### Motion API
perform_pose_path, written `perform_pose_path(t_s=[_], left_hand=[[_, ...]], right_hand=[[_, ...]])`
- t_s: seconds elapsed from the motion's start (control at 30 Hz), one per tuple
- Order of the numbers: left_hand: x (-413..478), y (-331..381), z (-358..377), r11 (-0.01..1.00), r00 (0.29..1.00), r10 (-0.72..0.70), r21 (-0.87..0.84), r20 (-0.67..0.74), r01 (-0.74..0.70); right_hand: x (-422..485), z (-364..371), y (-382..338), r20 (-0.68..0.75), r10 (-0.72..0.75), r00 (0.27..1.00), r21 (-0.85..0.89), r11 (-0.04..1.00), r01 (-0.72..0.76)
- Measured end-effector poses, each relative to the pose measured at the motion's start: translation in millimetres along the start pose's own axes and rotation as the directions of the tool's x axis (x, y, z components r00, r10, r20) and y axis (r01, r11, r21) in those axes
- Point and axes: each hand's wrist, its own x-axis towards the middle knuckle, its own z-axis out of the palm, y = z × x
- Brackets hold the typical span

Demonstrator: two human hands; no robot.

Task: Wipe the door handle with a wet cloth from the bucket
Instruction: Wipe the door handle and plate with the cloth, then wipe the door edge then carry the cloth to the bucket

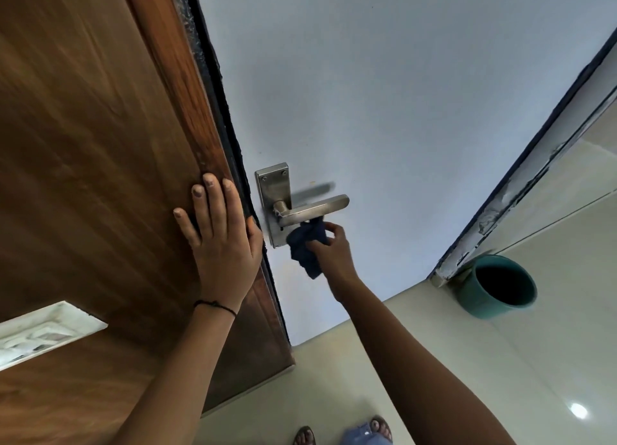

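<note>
A steel lever door handle [314,209] on a steel backplate [272,191] sticks out from the pale blue door face [384,110]. My right hand [329,244] is shut on a dark blue cloth [305,247], which is bunched up and pressed against the underside of the lever. The cloth's loose end hangs below my fingers. My left hand [217,234] lies flat, fingers apart, on the brown wooden edge of the door [100,144], just left of the backplate. A teal bucket [497,287] stands on the floor at the right, its inside dark.
Pale glossy floor tiles [467,361] spread below the door. A worn, chipped door frame [500,211] runs diagonally at the right, beside the bucket. My feet in sandals [344,433] show at the bottom edge. A white moulded piece [43,331] shows at lower left.
</note>
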Motion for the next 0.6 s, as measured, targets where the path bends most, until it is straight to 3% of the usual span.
perform_pose_path(t_s=[0.1, 0.23, 0.3, 0.37, 0.43, 0.53, 0.6], left_hand=[[1, 27, -5, 0.991, 0.997, -0.074, -0.105, 0.038, 0.077], [5, 96, -2, 0.928, 0.991, 0.017, -0.372, 0.135, 0.034], [6, 144, 5, 0.821, 0.965, 0.097, -0.568, 0.245, 0.062], [5, 204, 6, 0.658, 0.906, 0.152, -0.724, 0.396, 0.206], [7, 263, -2, 0.449, 0.750, 0.184, -0.734, 0.635, 0.511], [9, 350, -11, 0.228, 0.328, 0.337, -0.414, 0.883, 0.881], [5, 395, -11, 0.145, 0.050, 0.499, -0.141, 0.865, 0.979]], right_hand=[[1, -43, -2, -0.050, -0.010, 0.999, 0.085, 0.996, 0.014], [-5, -118, -4, -0.056, -0.023, 0.998, 0.191, 0.981, 0.034], [-16, -161, -9, -0.024, -0.052, 0.998, 0.258, 0.964, 0.057], [-29, -211, -14, 0.000, -0.108, 0.994, 0.364, 0.926, 0.101], [-44, -260, -18, -0.034, -0.131, 0.991, 0.457, 0.880, 0.132], [-60, -337, -17, -0.176, -0.051, 0.983, 0.487, 0.863, 0.132], [-66, -381, -13, -0.268, 0.005, 0.963, 0.448, 0.886, 0.120]])
